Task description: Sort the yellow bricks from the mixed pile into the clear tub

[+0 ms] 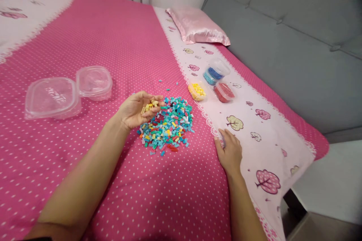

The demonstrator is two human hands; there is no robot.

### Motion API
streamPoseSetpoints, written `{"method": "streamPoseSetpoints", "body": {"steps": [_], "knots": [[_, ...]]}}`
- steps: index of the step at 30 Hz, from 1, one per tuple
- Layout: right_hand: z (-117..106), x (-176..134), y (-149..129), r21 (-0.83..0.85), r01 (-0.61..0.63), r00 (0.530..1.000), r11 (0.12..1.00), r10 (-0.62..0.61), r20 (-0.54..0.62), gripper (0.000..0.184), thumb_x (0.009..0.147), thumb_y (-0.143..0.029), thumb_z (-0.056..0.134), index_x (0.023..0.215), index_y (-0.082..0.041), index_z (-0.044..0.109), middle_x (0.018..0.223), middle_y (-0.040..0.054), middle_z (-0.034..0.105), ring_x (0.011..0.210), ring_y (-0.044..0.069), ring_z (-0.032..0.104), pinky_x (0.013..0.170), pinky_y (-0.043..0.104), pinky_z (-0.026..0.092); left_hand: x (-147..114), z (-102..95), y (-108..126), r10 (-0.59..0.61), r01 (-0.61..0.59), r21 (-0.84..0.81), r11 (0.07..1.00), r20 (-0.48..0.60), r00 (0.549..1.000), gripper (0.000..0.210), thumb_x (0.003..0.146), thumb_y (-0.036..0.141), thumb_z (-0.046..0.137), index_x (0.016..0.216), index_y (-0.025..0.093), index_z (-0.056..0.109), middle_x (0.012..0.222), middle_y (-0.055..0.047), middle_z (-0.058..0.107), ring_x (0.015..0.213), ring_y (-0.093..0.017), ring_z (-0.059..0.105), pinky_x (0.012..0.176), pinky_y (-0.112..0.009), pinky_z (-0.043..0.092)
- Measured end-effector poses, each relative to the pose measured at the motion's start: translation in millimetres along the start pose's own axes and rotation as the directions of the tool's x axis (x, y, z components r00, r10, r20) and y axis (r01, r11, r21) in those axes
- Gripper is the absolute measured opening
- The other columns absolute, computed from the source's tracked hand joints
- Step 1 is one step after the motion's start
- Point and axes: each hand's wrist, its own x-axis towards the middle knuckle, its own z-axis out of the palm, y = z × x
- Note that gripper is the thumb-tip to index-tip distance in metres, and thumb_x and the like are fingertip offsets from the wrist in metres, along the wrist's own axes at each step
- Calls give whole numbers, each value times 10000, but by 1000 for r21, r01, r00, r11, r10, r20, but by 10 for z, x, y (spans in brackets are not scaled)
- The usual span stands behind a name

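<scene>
A loose heap of small toy building bricks [169, 126], mostly teal and blue with some red, yellow and white, lies on the pink dotted bedspread. My left hand [135, 109] is cupped, palm up, at the heap's upper left edge. Several yellow bricks [149, 106] rest in its palm under curled fingers. To the right of the heap, my right hand [230, 150] lies on the lace border, fingers stretched forward and thumb a little apart. No brick is visible in it, though its palm side is hidden. A tub of yellow bricks [197, 91] stands beyond the heap.
A tub of red bricks [224, 92] and stacked tubs with blue bricks [214, 73] stand beside the yellow one. Two clear lidded containers [52, 98] sit at the left. A pink pillow [199, 26] lies by the grey padded headboard [285, 37].
</scene>
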Motion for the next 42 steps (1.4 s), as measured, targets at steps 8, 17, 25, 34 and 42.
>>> {"method": "streamPoseSetpoints", "body": {"steps": [8,17,25,34,42], "knots": [[-2,-1,-8,3,-2,1000,1000,2,-11,487,898,-454,405,1226,-155,604,1287,149,577,1189,285,509,1020,476,373,91,-71,-144,236,-128,611,781,-99,967,188,725,326,646,745,142,679,471,53,435,396,-41,307,364,-155,211],[10,-7,7,11,-1,1000,1000,1,-8,455,899,-431,422,1235,-173,591,1286,143,570,1195,282,496,1022,486,365,202,-118,-299,296,-18,1000,15,13,955,204,640,284,669,790,180,762,579,16,665,569,-134,567,526,-217,384],[-1,1,-3,-4,-7,1000,1000,7,5,486,900,-456,402,1229,-155,597,1289,148,573,1191,279,495,1025,465,362,237,-134,-345,311,-1,991,-135,43,949,141,619,299,684,702,206,750,579,16,658,564,-137,564,520,-228,342],[0,-4,-4,-1,3,1000,1000,-3,-4,459,903,-429,414,1233,-166,594,1286,149,572,1188,281,501,1007,483,379,235,-85,-387,323,-15,989,-150,63,944,127,654,264,627,673,213,742,529,12,634,532,-141,539,514,-242,317],[4,-4,-3,-6,-10,1000,1000,10,0,490,899,-455,403,1234,-156,597,1297,145,570,1193,283,497,1030,463,355,151,-97,-260,323,-67,986,150,15,946,246,718,340,635,818,139,736,587,4,641,549,-114,537,517,-208,388]]}}
